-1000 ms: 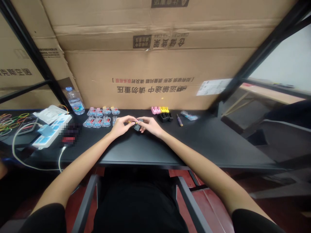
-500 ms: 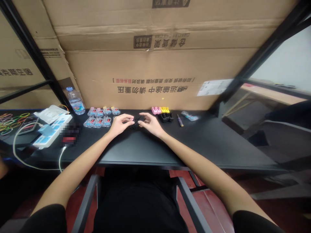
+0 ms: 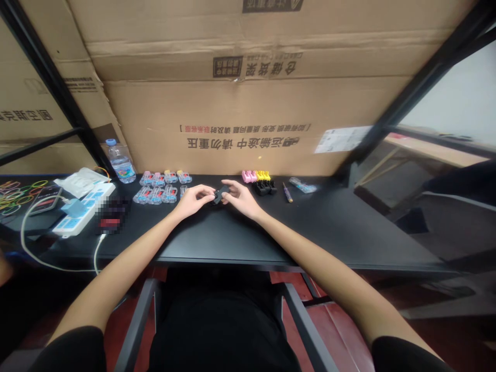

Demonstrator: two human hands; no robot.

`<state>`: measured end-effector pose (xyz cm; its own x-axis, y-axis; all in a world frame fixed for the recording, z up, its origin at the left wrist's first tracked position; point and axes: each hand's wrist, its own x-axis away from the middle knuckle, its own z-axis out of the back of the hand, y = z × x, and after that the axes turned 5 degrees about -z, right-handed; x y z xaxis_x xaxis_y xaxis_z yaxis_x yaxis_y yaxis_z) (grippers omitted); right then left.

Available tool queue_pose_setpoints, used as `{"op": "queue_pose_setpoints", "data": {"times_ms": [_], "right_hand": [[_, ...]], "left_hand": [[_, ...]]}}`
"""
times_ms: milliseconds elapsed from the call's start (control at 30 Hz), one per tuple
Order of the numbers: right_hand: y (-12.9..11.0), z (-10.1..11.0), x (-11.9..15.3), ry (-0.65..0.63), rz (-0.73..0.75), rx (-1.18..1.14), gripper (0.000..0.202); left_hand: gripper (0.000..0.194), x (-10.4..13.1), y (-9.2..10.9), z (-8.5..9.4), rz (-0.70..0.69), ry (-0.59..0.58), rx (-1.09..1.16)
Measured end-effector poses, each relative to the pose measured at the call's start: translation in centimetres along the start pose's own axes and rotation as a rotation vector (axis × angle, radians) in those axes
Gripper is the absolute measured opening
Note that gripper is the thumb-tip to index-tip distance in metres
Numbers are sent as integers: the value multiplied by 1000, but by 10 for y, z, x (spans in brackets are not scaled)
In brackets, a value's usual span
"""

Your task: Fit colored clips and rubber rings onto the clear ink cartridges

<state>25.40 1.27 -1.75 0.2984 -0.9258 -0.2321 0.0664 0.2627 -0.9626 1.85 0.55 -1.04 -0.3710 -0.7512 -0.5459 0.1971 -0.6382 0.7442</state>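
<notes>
Just above the black table (image 3: pixel 240 232), my left hand (image 3: pixel 192 200) and my right hand (image 3: pixel 242 199) meet around a small black plastic part (image 3: pixel 220 194). Thumb and fingers of each hand pinch one side of it. Its exact kind is too small to make out. Left of my left hand stand rows of clear plastic cases (image 3: pixel 157 194) with blue and red inside. To the right of my right hand sit black plastic parts (image 3: pixel 265 187), with pink parts (image 3: pixel 249 176) and yellow parts (image 3: pixel 262 175) behind them.
A screwdriver (image 3: pixel 287 192) and a clear blue-tinted piece (image 3: pixel 303 185) lie on the right. At left are a water bottle (image 3: pixel 123 166), a power strip (image 3: pixel 86 209), a white cable (image 3: pixel 23 235) and coloured bands (image 3: pixel 15 196). Cardboard (image 3: pixel 240 103) walls off the back.
The black part has turned between my fingers, so a flatter, greyer face of it shows. Both hands stay in nearly the same place.
</notes>
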Motion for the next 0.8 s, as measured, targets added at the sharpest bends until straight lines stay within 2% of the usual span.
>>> {"op": "queue_pose_setpoints", "data": {"times_ms": [400,633,800], "right_hand": [[-3,-2,3,-68,2,21,50],[-7,-2,4,1,26,17,38],[-6,-1,2,59,21,25,46]], "left_hand": [[21,2,-4,-1,67,-45,43],[22,0,-2,2,64,-11,44],[22,-3,-1,7,52,23,89]]}}
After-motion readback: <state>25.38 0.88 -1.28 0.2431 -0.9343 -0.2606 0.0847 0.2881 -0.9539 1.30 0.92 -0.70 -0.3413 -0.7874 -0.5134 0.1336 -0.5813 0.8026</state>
